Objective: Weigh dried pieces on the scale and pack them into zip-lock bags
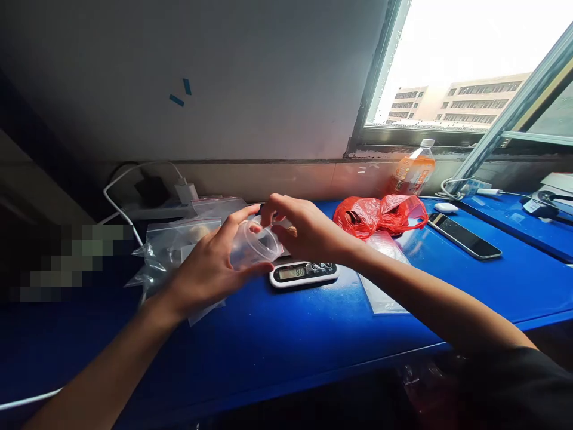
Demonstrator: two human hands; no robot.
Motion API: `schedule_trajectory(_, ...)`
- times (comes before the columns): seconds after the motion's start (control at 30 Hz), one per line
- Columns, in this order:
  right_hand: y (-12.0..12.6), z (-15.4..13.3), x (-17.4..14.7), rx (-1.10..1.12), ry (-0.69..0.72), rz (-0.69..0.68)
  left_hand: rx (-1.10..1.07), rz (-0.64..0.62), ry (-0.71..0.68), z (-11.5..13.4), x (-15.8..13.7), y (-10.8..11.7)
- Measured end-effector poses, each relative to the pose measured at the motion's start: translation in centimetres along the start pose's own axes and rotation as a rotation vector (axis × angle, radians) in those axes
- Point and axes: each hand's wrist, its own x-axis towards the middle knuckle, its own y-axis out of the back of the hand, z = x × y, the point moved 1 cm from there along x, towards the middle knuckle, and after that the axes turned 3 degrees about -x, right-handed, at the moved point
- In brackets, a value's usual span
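Observation:
My left hand (210, 254) is wrapped round a clear plastic cup (253, 248), which is tilted with its mouth toward the right. At the cup's rim, the curled fingers of my right hand (298, 227) are drawn together; what they hold, if anything, is hidden. A small brown lump (292, 231) shows against my right hand; I cannot tell whether it is held or lies behind. Just below the hands is a white digital scale (304, 275) with a black panel and lit display. Its weighing surface is mostly hidden by my hands.
Clear zip bags (156, 245) lie left of the cup on the blue table (286, 346). To the right are a red plastic bag (358, 216), a flat clear packet (387, 295), a phone (468, 236) and a white earbud case (445, 208). An orange-labelled bottle (416, 170) stands behind. A white charger (185, 192) is at left.

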Motion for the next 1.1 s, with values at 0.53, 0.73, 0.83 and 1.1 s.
schedule_trajectory(0.53,-1.7,8.1,-3.2,-0.276,-0.242,-0.124,-0.052,0.001,0.055,0.1,-0.2,0.3)
schedule_trajectory(0.73,-1.5,9.0,-3.7,-0.232,-0.271,0.016,-0.043,-0.001,0.037,0.1,-0.2,0.2)
schedule_trajectory(0.83,-1.8,9.4,-3.8,-0.167,-0.327,0.093,-0.054,-0.007,0.029,0.1,-0.1,0.2)
schedule_trajectory(1.1,-0.9,8.7,-3.4,0.374,-0.459,0.236,-0.045,-0.014,0.028,-0.4,-0.2,0.1)
